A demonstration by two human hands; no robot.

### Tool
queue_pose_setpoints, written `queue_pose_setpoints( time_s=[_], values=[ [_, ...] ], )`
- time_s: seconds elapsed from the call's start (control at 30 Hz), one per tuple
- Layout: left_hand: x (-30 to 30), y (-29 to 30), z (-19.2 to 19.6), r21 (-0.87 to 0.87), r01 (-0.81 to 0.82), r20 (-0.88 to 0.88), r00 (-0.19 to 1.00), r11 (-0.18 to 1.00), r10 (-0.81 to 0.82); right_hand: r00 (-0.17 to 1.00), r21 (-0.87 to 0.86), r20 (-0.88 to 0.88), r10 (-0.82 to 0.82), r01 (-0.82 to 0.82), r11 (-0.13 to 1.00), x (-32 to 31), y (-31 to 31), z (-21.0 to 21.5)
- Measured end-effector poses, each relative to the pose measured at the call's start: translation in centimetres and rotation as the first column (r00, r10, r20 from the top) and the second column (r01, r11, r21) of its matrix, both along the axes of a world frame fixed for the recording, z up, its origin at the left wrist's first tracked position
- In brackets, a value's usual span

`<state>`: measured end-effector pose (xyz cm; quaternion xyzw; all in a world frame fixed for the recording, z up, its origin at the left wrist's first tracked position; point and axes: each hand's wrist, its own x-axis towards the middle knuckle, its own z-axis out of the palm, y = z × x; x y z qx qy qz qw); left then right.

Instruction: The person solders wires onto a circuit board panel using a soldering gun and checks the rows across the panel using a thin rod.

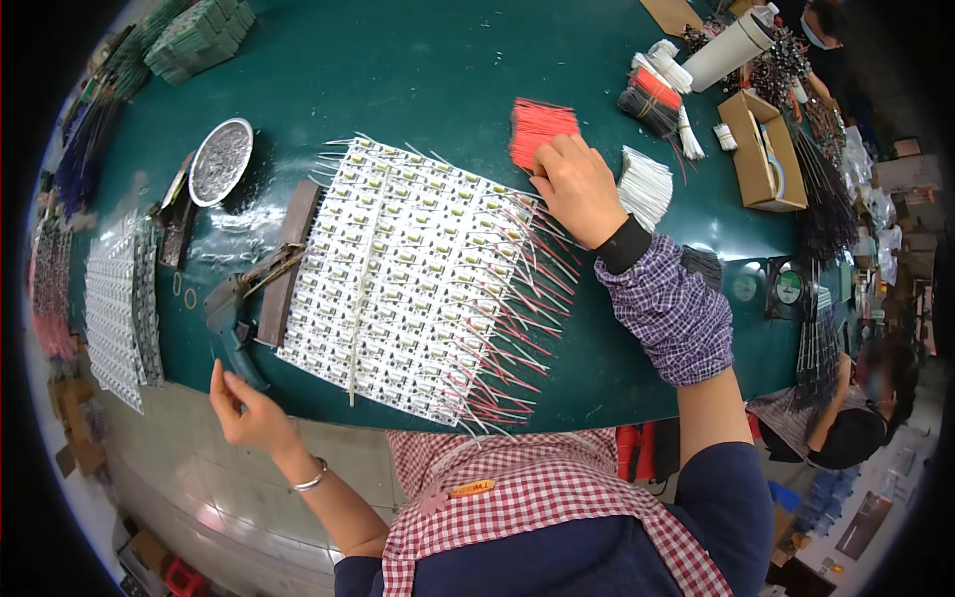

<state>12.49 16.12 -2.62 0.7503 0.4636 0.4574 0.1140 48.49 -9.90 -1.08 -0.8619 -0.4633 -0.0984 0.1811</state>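
Note:
My right hand [577, 189] reaches over the table with its fingers curled down on the near edge of a bundle of short red wires [542, 127]; its fingertips are partly hidden. Below it lies a large panel of white circuit boards [398, 279] in rows, with red and white wires [517, 318] sticking out along its right edge. At the table's front edge my left hand [251, 416] is raised, thumb and forefinger stretched out and slightly apart, with nothing visible between them. Nearest to it is a soldering gun [231, 333], which rests against a dark bar [288, 264] along the panel's left side.
A metal bowl [221, 162] stands at the left, beyond another stack of boards [114, 308]. White wires [645, 187] lie right of my hand. Farther right are a cardboard box [761, 154], a white bottle [731, 48] and tied wire bundles [652, 99]. Other people sit at the right.

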Motion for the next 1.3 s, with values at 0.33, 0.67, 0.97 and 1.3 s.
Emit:
queue_pose_setpoints(
  time_s=[0.33,0.67,0.97,1.3],
  values=[
    [-1.3,2.4,-0.6,-0.006,-0.125,-0.202,0.972,0.992,0.121,0.99,0.032,0.123,0.072,-0.077,0.997,1.9,-0.4,-0.5],
    [-1.1,5.0,0.2,-0.382,-0.015,-0.405,0.901,0.924,-0.153,0.966,0.117,0.258,0.03,-0.062,0.991,1.9,0.1,-2.9],
    [-3.2,5.6,-0.6,-0.585,0.188,0.183,0.978,0.789,-0.097,0.969,0.116,0.246,0.023,-0.053,0.992,1.8,0.2,-2.8],
    [-2.4,0.8,3.4,-0.074,0.997,0.973,0.07,0.012,0.218,0.98,0.051,0.195,-0.031,0.021,0.998,1.3,0.5,-2.5]
  ],
)
